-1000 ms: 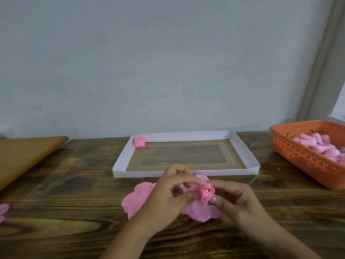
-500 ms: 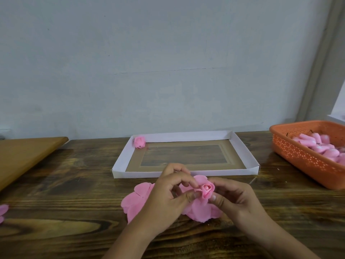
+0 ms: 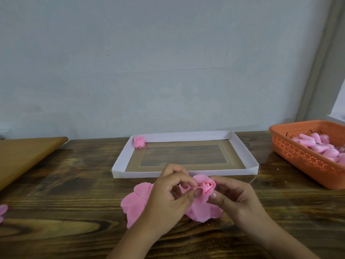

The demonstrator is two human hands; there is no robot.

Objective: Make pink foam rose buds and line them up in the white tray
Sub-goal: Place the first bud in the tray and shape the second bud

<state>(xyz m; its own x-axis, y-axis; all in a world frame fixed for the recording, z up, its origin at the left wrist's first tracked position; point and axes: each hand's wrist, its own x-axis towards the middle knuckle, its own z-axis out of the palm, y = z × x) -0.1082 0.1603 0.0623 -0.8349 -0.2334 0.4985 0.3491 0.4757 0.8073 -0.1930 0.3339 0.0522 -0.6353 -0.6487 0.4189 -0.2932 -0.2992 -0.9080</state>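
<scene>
Two hands meet over the wooden counter [image 3: 56,184]. Going left to right: flat pink foam petals [image 3: 134,200] lie beside the left hand [image 3: 168,199], which pinches the half-rolled rose bud [image 3: 208,186]; the right hand [image 3: 237,197] pinches it too. Behind them a white tray [image 3: 242,152] holds one finished bud [image 3: 139,142] in its far-left corner. An orange basket [image 3: 302,157] of pink foam pieces sits far right.
</scene>
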